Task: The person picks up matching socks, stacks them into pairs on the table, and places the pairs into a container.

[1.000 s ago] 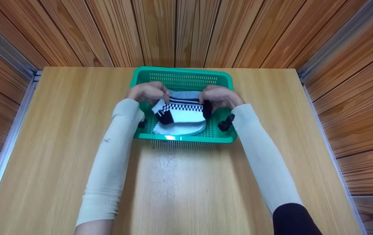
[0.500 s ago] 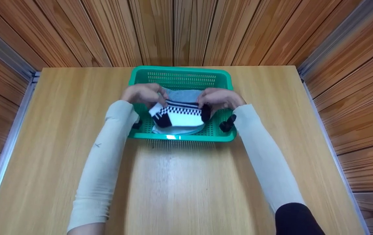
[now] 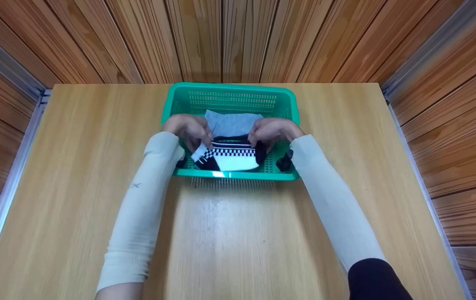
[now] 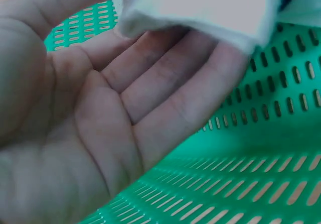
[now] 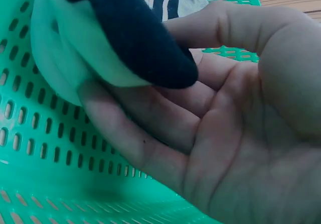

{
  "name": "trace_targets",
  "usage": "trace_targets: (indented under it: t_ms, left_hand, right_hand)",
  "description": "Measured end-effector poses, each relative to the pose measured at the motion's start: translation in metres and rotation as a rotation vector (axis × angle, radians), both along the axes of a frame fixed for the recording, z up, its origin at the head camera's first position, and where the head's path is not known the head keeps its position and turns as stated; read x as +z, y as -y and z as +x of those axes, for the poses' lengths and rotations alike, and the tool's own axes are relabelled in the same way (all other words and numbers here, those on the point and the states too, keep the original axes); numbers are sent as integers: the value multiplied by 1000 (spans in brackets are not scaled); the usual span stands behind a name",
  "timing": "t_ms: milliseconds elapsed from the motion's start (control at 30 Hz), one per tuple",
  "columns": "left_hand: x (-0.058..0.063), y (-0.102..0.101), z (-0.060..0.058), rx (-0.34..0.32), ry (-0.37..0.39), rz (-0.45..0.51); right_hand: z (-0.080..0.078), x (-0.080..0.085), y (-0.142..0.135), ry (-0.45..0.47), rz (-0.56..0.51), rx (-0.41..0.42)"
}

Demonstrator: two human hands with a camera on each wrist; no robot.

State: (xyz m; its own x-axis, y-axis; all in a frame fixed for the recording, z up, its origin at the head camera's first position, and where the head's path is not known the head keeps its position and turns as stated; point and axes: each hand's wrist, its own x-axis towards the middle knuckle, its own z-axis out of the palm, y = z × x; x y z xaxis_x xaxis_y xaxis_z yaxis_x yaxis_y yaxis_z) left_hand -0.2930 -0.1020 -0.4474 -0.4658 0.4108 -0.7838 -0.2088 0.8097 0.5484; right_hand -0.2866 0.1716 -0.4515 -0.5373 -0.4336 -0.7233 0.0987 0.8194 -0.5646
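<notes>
A black-and-white sock (image 3: 236, 160) with a checkered band lies stretched sideways between both hands, low inside the green basket (image 3: 229, 86) near its front wall. My left hand (image 3: 194, 129) pinches its left end between thumb and fingers; in the left wrist view the white fabric (image 4: 200, 10) covers the fingertips. My right hand (image 3: 273, 130) pinches the other end, where the black part (image 5: 150, 43) hangs over the fingers in the right wrist view. Just behind the checkered sock rests a light grey sock (image 3: 234, 123), partly hidden by both hands.
Slotted walls of the basket rise close around both hands. The basket stands at the back middle of the wooden table (image 3: 234, 233), near its rear edge. Wood-plank panels (image 3: 242, 41) enclose the table at the back and sides.
Both hands have brought the checkered sock toward the front wall of the basket and lowered it over the pale sock there. More of the grey sock behind it shows.
</notes>
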Motion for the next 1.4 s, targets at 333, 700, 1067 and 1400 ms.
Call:
trace_targets:
  t_ms: [333,700,1067,1400]
  left_hand:
    - [-1,0,2,41,-20,-78]
    - [-9,-3,5,-3,-14,-161]
    - [22,-7,4,-70,-54,-217]
    - [72,22,52,-24,-527,-94]
  right_hand:
    - [11,4,7,-55,136,-82]
    - [17,0,7,-137,276,-79]
    - [22,16,-4,-162,243,-70]
    - [64,82,-17,-548,56,-102]
